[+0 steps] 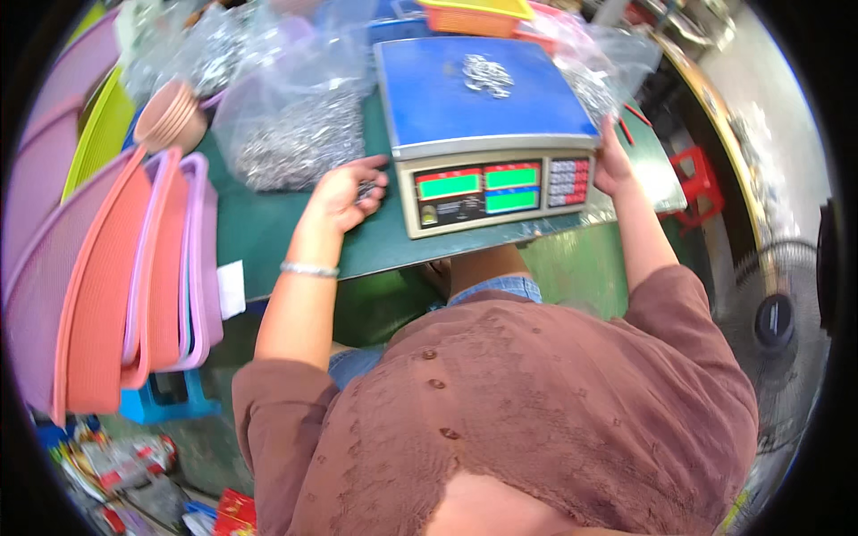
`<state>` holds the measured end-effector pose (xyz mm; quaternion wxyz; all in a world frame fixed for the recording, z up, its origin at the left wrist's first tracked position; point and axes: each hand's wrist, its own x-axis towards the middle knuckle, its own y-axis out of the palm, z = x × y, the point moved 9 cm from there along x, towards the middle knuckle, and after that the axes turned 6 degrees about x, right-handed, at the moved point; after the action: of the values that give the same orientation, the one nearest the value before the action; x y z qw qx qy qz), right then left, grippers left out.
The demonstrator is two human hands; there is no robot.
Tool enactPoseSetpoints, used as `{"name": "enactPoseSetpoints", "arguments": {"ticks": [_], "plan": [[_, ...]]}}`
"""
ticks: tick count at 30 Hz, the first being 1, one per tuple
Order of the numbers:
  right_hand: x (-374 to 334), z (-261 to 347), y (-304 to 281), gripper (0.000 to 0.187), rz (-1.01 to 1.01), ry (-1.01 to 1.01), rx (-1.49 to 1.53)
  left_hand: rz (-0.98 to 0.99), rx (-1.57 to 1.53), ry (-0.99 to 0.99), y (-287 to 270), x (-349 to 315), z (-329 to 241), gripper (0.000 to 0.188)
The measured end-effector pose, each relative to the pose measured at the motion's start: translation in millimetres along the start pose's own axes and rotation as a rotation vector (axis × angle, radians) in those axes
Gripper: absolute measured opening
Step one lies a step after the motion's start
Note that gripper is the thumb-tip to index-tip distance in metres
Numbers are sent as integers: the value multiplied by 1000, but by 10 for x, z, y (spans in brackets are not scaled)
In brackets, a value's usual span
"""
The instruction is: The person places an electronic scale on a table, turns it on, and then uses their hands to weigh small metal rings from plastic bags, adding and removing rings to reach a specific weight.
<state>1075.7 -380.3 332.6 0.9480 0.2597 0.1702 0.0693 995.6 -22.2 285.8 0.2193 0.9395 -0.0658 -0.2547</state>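
Note:
A digital weighing scale [478, 116] with a blue top plate stands on the green table in front of me. A small pile of shiny metal pieces [488, 76] lies on its plate. At the scale's left side, my left hand [351, 194] is closed, its fingers curled round a few small dark metal pieces [365, 188]. My right hand [611, 163] is beside the scale's right edge, its visible fingers stretched out along the side. A large clear bag [299, 134] of small metal pieces sits just beyond my left hand. Another plastic bag [590, 89] with similar pieces stands right of the scale.
Nested pink and purple plastic baskets [152, 277] stand along the left side. Stacked pinkish cups [170, 118] are behind them. A yellow and orange basket [474, 14] stands beyond the scale. At the right are a red stool [697, 183] and a fan [774, 322].

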Motion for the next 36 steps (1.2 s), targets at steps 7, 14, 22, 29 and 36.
{"name": "enactPoseSetpoints", "arguments": {"ticks": [7, 14, 22, 29, 36], "plan": [[20, -23, -107, 63, 2, 6, 74, 144, 238, 8, 235, 132, -76, 50], [22, -50, 16, 62, 22, -5, 48, 333, 350, -124, 310, 184, -13, 46], [58, -111, 42, 65, 40, 45, 42, 392, 352, -200, 299, 167, 2, 44], [5, -98, 57, 67, 33, 28, 17, 484, 241, -207, 308, 242, 28, 37], [89, -99, -34, 64, 9, 29, 36, 465, 214, -229, 254, 257, 85, 19]]}}
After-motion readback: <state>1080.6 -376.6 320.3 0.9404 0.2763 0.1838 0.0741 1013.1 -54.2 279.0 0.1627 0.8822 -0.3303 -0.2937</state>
